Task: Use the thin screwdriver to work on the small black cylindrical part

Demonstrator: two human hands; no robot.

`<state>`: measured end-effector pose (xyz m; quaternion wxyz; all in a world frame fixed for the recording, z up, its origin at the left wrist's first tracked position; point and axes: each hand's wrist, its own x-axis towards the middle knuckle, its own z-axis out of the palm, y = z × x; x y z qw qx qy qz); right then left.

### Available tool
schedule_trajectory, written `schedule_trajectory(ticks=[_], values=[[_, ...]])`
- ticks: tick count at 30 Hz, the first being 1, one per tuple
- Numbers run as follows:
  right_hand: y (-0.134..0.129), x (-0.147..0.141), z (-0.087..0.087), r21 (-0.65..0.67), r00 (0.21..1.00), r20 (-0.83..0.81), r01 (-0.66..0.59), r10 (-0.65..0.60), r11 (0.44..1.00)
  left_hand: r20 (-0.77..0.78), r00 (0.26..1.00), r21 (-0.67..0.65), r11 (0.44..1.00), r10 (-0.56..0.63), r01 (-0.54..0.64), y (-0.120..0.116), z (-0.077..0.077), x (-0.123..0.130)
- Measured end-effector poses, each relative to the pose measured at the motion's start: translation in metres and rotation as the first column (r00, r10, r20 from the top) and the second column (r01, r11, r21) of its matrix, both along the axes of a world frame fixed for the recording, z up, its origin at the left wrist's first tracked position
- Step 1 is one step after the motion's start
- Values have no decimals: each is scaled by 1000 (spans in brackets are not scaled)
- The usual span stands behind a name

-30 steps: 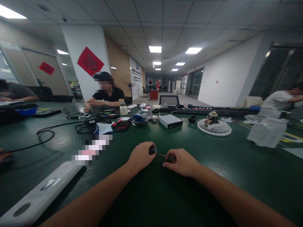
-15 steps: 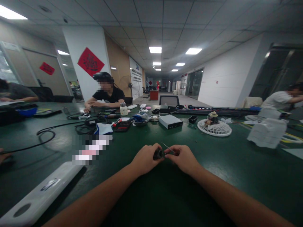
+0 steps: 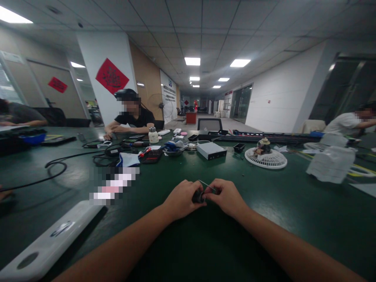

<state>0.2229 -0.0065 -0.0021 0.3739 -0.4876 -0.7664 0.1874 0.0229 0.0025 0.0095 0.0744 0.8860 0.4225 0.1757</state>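
Observation:
My left hand (image 3: pixel 182 199) is closed round a small dark cylindrical part (image 3: pixel 198 196), its round end turned toward the right. Close against that end, my right hand (image 3: pixel 225 196) pinches with thumb and forefinger. A thin metal rod (image 3: pixel 207 185) slants up to the left out of the right hand's grip; its kind is too small to tell. The right fingertips meet the end of the dark part, and whatever tiny piece may be between them is hidden. Both hands are low over the green table (image 3: pixel 164 250).
A long white plastic housing (image 3: pixel 58 239) lies at the left. Farther back are a grey metal box (image 3: pixel 212 150), a white fan grille with a motor (image 3: pixel 266 157), a black cable (image 3: pixel 55 164), a bottle (image 3: pixel 153 135) and white wrapping (image 3: pixel 331 164). A person (image 3: pixel 132 113) sits across the table.
My right fingertips have moved left and now touch the dark part's end, where a small gap was before. The thin rod has shifted slightly left and down with them.

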Motion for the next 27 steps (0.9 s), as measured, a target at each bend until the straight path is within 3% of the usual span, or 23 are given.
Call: schedule_trajectory(ticks=[13, 17, 22, 27], values=[[-4, -10, -5, -135, 996, -87, -25, 13, 991, 24, 993, 54, 992, -115, 114, 3, -2, 0], [-3, -8, -5, -89, 992, -119, -44, 34, 995, 48, 999, 91, 996, -1, -3, 11, -7, -3], [-6, -4, 1, -1, 998, -3, -58, 58, 998, 134, 967, 71, 972, 215, -225, 20, -8, -12], [-11, -7, 4, -40, 994, 79, -71, 74, 997, 126, 970, 98, 970, 209, -222, 19, -7, -13]])
